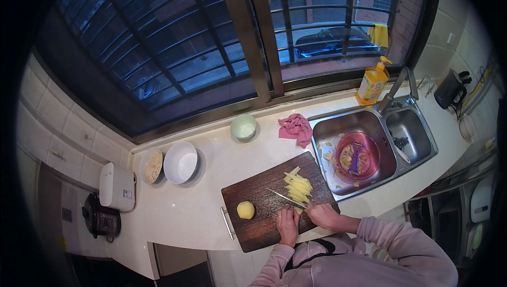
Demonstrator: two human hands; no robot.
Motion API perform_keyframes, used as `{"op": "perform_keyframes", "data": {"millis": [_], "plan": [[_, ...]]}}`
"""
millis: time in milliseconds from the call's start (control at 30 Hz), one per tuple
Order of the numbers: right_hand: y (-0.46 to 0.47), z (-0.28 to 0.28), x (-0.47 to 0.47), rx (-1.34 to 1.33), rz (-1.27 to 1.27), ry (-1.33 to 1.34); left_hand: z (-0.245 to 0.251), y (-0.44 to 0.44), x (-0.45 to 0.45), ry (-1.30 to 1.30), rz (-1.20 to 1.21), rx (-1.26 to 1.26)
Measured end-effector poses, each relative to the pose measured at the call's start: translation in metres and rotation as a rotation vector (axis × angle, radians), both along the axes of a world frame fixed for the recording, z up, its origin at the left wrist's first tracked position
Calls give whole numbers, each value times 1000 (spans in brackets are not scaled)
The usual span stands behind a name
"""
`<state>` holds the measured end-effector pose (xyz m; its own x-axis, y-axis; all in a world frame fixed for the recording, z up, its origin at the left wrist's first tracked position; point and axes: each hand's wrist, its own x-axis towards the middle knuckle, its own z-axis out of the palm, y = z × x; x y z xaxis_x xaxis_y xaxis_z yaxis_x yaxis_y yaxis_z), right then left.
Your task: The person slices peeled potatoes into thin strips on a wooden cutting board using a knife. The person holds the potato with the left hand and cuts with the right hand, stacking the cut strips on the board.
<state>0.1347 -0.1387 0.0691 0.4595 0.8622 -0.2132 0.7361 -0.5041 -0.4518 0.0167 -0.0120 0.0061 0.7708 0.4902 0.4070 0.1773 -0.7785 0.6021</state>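
My right hand (325, 216) grips a kitchen knife (286, 197), its blade pointing up and left across a dark wooden cutting board (261, 235). My left hand (288, 223) has its fingertips curled against a small piece of peeled potato (299, 210), close beside the blade and partly hidden by the hands. A heap of pale yellow potato strips (298, 186) lies just beyond the knife. Toward the board's left end sits a whole peeled potato (246, 210).
Right of the board, a steel sink (328, 126) holds a pink basin (374, 168) with a purple peeler (356, 158) and peelings. A pink cloth (296, 129), green bowl (243, 127), white bowl (180, 162), filled bowl (153, 166) and yellow soap bottle (372, 85) stand along the counter's back.
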Motion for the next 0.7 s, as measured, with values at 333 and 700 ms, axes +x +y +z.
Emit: {"op": "perform_keyframes", "data": {"millis": [333,700], "plan": [[-8,7,-5,-66,92,12,2,0,-3,45,-8,2],[6,-3,-1,-36,28,36,4,0,0,-9,4,-15]]}}
